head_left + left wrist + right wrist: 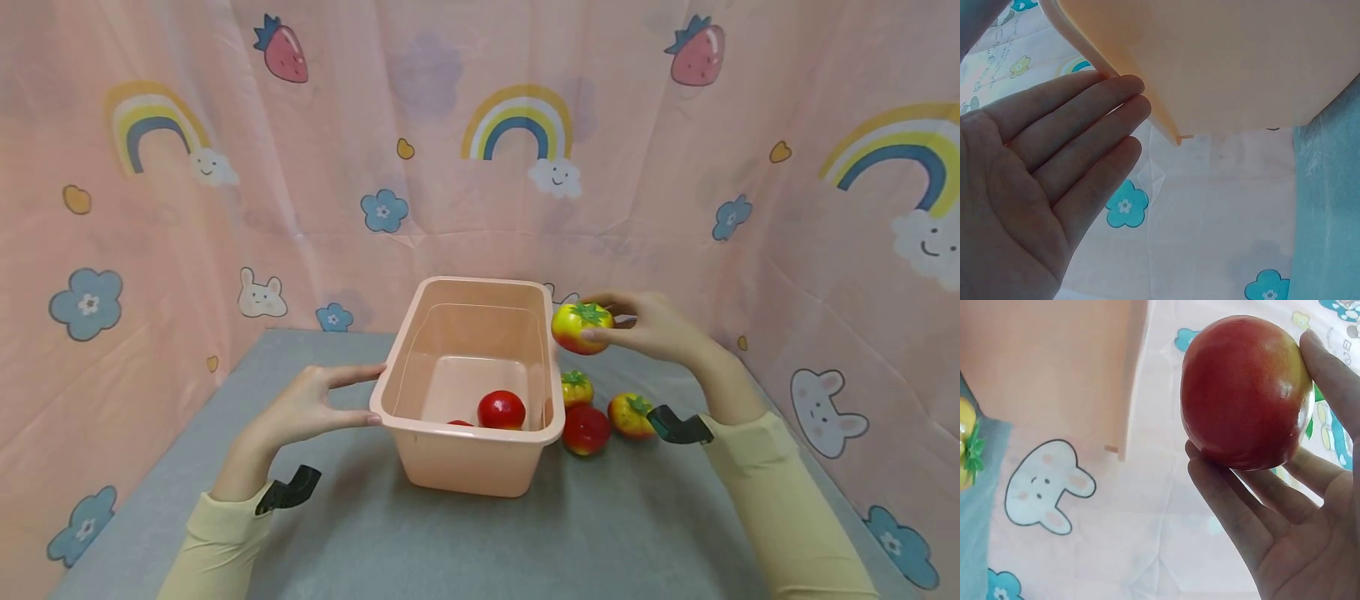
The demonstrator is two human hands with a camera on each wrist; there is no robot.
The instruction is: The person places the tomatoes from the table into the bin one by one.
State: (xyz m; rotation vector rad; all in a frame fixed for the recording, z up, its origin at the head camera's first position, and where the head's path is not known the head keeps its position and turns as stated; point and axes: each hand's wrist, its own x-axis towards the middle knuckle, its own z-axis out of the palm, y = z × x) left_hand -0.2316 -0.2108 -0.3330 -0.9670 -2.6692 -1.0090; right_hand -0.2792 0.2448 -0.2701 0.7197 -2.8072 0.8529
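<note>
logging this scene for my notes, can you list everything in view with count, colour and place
bin: one, peach plastic, middle of table
tomatoes in bin: two, red, on its floor, one mostly hidden
tomatoes on table: three, red and yellow, right of bin
held tomato: one, red and yellow, beside bin's right rim
table: one, grey
curtain: pink, rainbows and flowers, behind
left hand: fingers straight against bin's left rim
right hand: holds the tomato
</note>
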